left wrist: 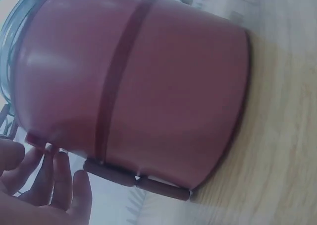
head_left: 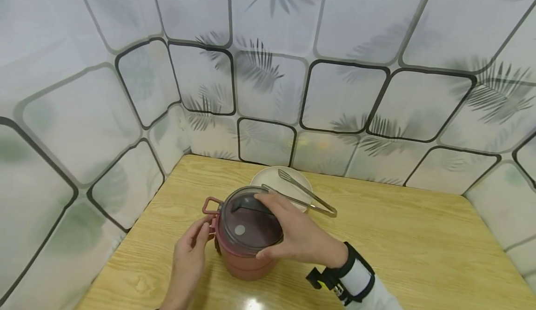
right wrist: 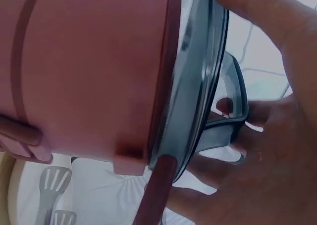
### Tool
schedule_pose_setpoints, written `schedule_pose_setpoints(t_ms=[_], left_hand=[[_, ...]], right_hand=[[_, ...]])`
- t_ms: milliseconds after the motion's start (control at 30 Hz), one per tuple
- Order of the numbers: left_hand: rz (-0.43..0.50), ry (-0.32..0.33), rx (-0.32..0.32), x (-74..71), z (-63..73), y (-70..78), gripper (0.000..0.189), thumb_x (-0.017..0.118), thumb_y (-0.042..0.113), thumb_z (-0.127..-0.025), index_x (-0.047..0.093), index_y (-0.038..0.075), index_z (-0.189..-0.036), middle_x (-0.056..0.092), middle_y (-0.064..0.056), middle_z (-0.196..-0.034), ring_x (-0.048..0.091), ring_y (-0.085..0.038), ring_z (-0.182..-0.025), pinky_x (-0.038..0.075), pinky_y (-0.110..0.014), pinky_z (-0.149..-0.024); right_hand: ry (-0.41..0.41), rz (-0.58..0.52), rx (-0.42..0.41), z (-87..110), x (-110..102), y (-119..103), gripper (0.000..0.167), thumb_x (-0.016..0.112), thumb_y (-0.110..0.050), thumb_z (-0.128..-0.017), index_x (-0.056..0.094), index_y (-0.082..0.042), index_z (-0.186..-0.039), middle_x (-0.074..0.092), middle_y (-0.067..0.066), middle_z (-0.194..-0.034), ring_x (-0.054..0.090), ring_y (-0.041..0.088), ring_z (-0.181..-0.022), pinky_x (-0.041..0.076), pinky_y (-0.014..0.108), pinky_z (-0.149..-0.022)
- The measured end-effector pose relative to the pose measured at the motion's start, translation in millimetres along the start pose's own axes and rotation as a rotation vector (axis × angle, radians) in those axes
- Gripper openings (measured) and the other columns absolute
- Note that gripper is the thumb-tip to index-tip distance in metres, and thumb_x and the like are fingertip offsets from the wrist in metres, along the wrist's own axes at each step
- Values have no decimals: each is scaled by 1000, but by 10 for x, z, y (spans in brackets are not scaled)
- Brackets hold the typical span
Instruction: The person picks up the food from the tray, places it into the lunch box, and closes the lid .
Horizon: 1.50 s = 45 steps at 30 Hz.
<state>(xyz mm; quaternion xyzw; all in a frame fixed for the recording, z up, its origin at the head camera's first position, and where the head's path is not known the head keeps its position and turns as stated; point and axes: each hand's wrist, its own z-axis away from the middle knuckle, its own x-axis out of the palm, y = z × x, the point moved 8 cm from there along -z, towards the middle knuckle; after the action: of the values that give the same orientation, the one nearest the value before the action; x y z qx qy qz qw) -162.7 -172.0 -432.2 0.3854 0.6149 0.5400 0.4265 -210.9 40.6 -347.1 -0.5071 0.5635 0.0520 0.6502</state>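
Note:
A pinkish-red canister (head_left: 247, 266) stands on the table with a round see-through lid (head_left: 251, 231) on top. The lid's raised handle (right wrist: 235, 88) shows in the right wrist view. My right hand (head_left: 297, 233) spans the lid, thumb at the near rim and fingers bent over the far side. On the canister's left, my left hand (head_left: 188, 249) pinches the small pink latch tab (left wrist: 35, 140) below the rim. The latch's loop (head_left: 212, 205) sticks out to the left, apart from the lid. Some left fingertips are hidden behind the tab.
Behind the canister lies a white plate (head_left: 261, 176) with metal tongs (head_left: 314, 198) across it. Leaf-patterned curtains (head_left: 268, 91) enclose the wooden table (head_left: 398, 245) at the back and sides. Dark hinged pieces (left wrist: 136, 179) line the canister's side.

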Motion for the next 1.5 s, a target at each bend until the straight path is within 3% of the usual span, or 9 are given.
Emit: schedule_pose_setpoints(t_ms=[233,400,700,900,1000,1167,1267,1367,1500], left_hand=[[253,-45,-58,-26,-20,11,59,31,47,-106,51,3,-140,67,-1,-122,65,-11,-111,56,-27,-92],[213,-60,-52,-23,-27,23,53,38,45,-105,50,8,-141,63,-1,-126,65,-11,-111,57,-27,-90],[201,-57,-62,-5,-59,-8,45,48,39,-104,50,11,-138,61,-3,-128,65,-12,-112,56,-26,-91],[134,-69,-57,-6,-47,9,41,48,34,-104,52,14,-139,60,-2,-132,65,-8,-111,55,-24,-92],[85,-79,-34,8,-40,57,38,45,31,-106,54,13,-138,58,-5,-136,65,-5,-110,55,-22,-92],[-85,-116,23,71,-12,136,44,37,36,-108,49,15,-144,52,-6,-147,61,-13,-120,51,-28,-100],[-180,-146,70,144,21,150,51,34,40,-108,40,13,-151,44,-9,-155,49,-27,-136,42,-41,-112],[-208,-156,106,196,43,154,54,33,39,-108,35,8,-153,38,-13,-158,35,-30,-146,32,-47,-115],[-229,-133,150,202,7,225,48,34,31,-109,40,6,-150,44,-14,-154,41,-31,-143,36,-44,-113]], right_hand=[[-55,92,-128,-69,4,-81,107,87,-46,-70,29,-20,-156,32,3,-159,25,32,-151,34,56,-115],[-94,142,-180,-115,16,-100,108,86,-46,-70,28,-19,-157,32,0,-159,25,27,-151,33,52,-117],[-156,141,-164,-173,66,-69,107,84,-47,-73,23,-24,-158,25,-2,-162,25,20,-150,35,47,-116],[-114,94,-206,-143,101,-44,104,77,-51,-78,16,-25,-160,16,1,-165,21,25,-151,35,55,-114],[-79,-68,-128,-124,113,48,97,74,-45,-85,13,-34,-159,8,-6,-166,15,23,-153,34,56,-115],[101,-310,13,-89,120,236,76,63,-35,-97,18,-34,-157,17,-3,-164,23,23,-150,31,56,-116],[163,-312,61,-82,184,318,69,60,-36,-98,25,-26,-157,24,2,-162,30,23,-148,32,54,-116],[180,-264,87,-95,230,358,69,62,-40,-97,30,-22,-156,28,2,-161,33,23,-146,34,53,-115],[191,-209,97,-123,220,372,70,63,-42,-95,32,-24,-155,29,-1,-160,35,24,-145,36,53,-114]])
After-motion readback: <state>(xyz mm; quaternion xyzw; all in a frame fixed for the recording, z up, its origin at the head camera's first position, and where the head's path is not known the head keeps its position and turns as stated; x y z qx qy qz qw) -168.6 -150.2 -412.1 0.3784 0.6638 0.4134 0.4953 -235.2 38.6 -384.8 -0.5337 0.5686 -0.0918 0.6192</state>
